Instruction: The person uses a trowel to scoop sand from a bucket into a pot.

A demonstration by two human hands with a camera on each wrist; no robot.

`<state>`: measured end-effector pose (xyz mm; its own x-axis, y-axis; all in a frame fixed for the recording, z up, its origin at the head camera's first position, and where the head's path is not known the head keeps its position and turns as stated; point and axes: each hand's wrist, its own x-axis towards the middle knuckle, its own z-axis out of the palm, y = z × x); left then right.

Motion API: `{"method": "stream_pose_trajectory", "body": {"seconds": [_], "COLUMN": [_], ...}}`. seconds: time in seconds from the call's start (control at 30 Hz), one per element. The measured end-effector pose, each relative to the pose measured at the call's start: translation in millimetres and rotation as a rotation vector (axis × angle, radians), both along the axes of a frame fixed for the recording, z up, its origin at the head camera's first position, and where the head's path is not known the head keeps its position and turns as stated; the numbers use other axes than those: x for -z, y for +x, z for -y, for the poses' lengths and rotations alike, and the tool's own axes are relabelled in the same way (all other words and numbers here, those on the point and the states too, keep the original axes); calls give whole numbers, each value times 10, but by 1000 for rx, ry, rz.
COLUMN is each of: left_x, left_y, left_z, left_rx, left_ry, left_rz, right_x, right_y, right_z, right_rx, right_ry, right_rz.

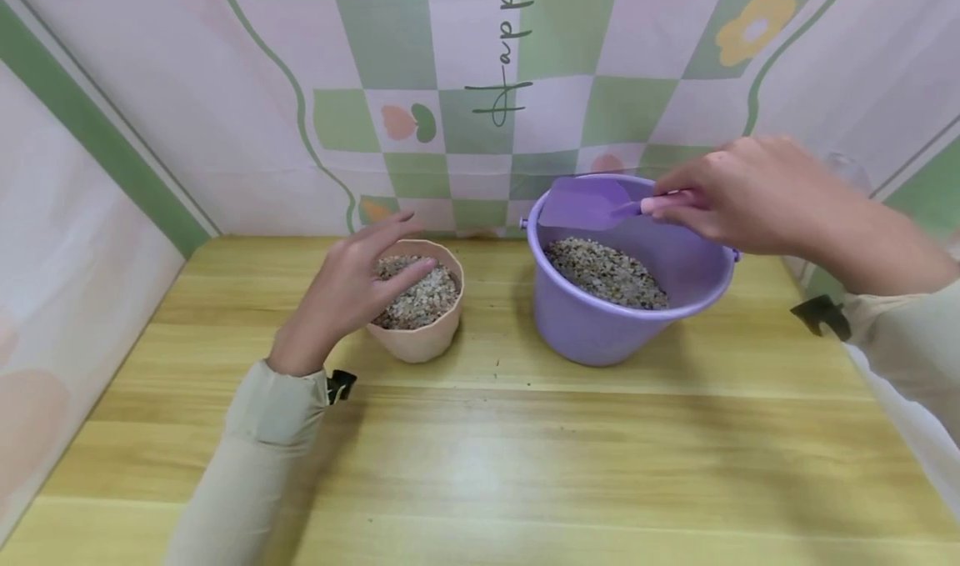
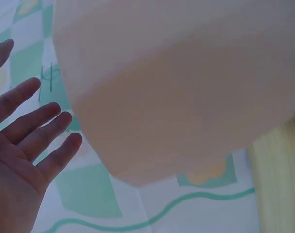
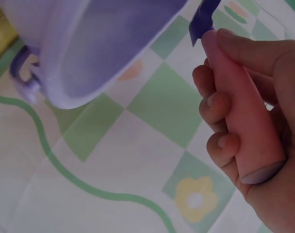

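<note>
"Shovel [image 1: 587, 203], where?"

"Over the purple bucket's [image 1: 592, 333] mouth, above gravel [image 1: 611, 276]; a beige pot [image 1: 418, 347], gravel-filled, stands to its left."

"Around them?"

"Wooden table [image 1: 480, 474], checked cloth [image 1: 390, 41] hanging behind."

"Hands?"

"Right hand [image 1: 757, 187] curled round the shovel's pink handle [image 3: 249, 116], back upward. Left hand [image 1: 348, 280] beside the pot, fingers loosely spread; whether it touches, I can't tell. Right forearm [image 1: 911, 333] reaches in from the right."

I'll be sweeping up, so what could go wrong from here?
The pink-handled purple shovel in the right hand might knock the round lilac plastic bucket, which neither hand steadies. The small faceted peach pot could tip if bumped, since the left hand isn't gripping it. Its speckled gravel sits high, so extra scoops might spill.
</note>
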<state>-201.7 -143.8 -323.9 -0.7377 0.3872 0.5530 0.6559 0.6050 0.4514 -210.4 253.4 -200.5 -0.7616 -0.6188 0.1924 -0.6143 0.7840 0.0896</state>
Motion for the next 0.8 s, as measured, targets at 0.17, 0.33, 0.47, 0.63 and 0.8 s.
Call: {"method": "stream_pose_trajectory", "body": {"seconds": [0.17,0.33,0.47,0.63,0.8], "left_x": [-38,-57,-73,-129,-173], "left_y": [-17,-34,-46,-52,-51], "left_z": [-105,-206,-290,-426,-552], "left_rx": [17,58,87,101,98], "left_ry": [-19,-23,-28,-55,-83], "left_rz": [-20,-24,4,44,91], "right_x": [68,167,246,339,401], "right_y": [10,0,-12,-30,-27], "right_z": [-63,-118,-144,-165,-181], "right_rx": [34,56,58,18,29], "right_ry": [-2,7,6,-3,7], "right_rz": [33,77,106,91,92]}}
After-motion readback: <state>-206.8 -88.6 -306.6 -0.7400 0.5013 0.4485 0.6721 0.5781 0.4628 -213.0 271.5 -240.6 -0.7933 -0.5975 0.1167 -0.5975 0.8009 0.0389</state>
